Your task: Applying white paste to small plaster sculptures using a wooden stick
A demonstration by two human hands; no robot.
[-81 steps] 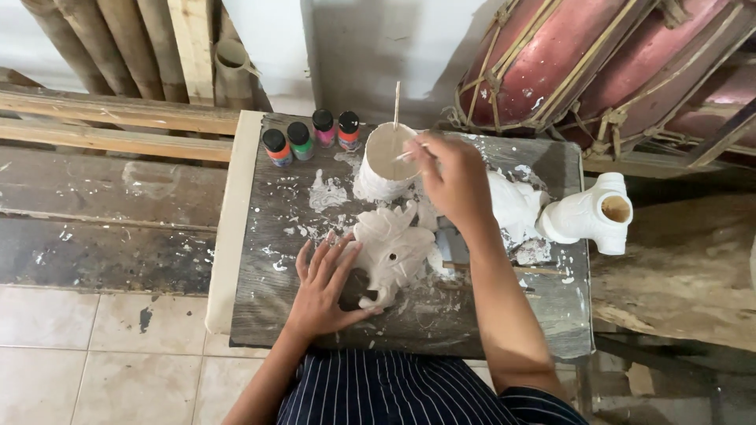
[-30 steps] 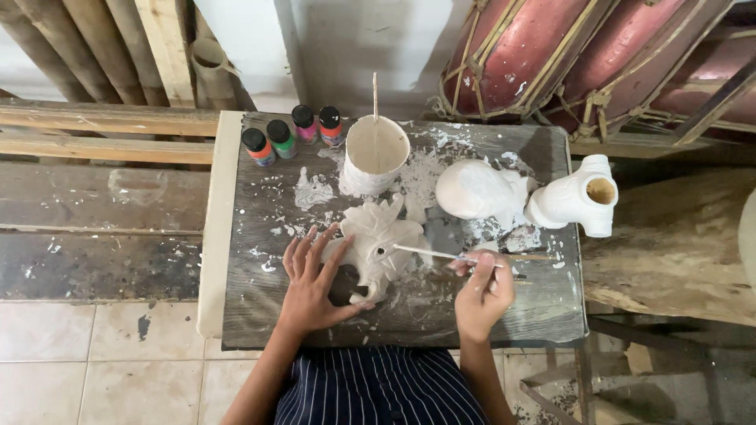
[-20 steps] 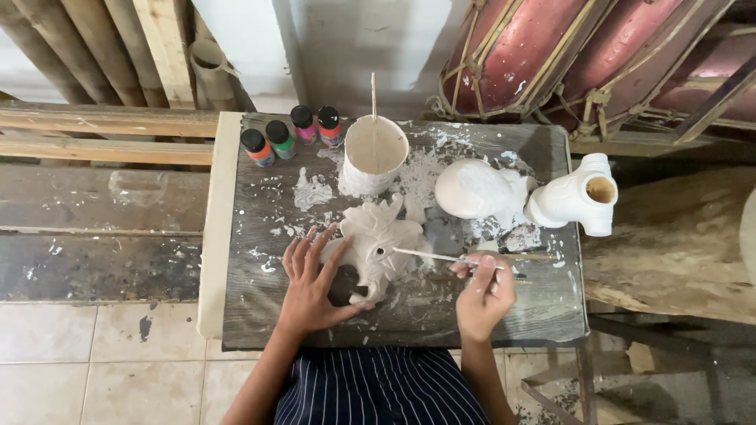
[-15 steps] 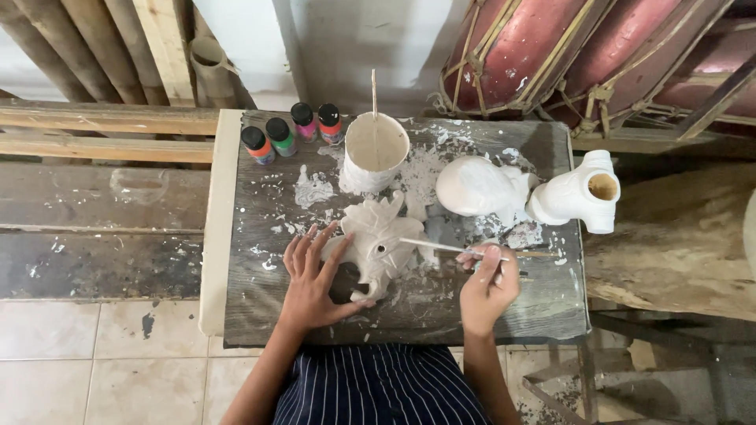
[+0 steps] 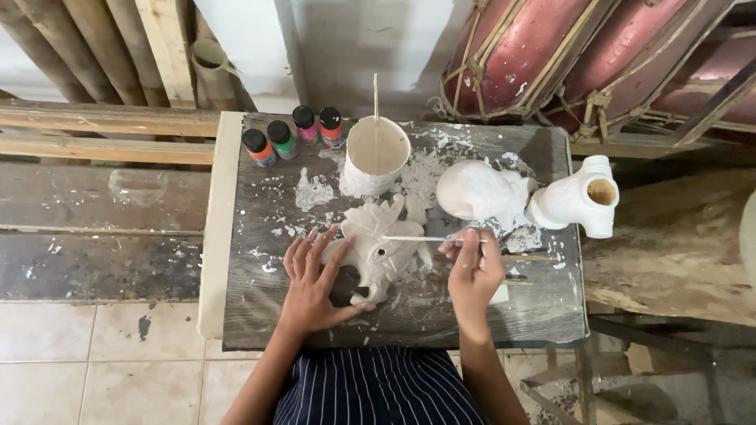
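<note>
White figurine [image 5: 376,245] (brush [image 5: 417,238] touching) between both hands; four paint bottles [image 5: 293,135] behind.

Four paint bottles [image 5: 293,135] are being kept far left on the table [image 5: 252,236]; a cup [image 5: 376,157] and two white figures [image 5: 480,191] [image 5: 579,197] are being kept further right.

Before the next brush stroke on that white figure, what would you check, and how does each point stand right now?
1. Left hand steadying the white figure: ok, it lies flat against it.
2. Right hand gripping the thin brush: ok.
3. Brush tip at the figure: ok, it reaches its surface.
4. Brush loaded with paint: cannot tell.
5. White cup within reach: ok, just behind the figure.
6. Paint bottles capped: ok, dark caps on.
</note>
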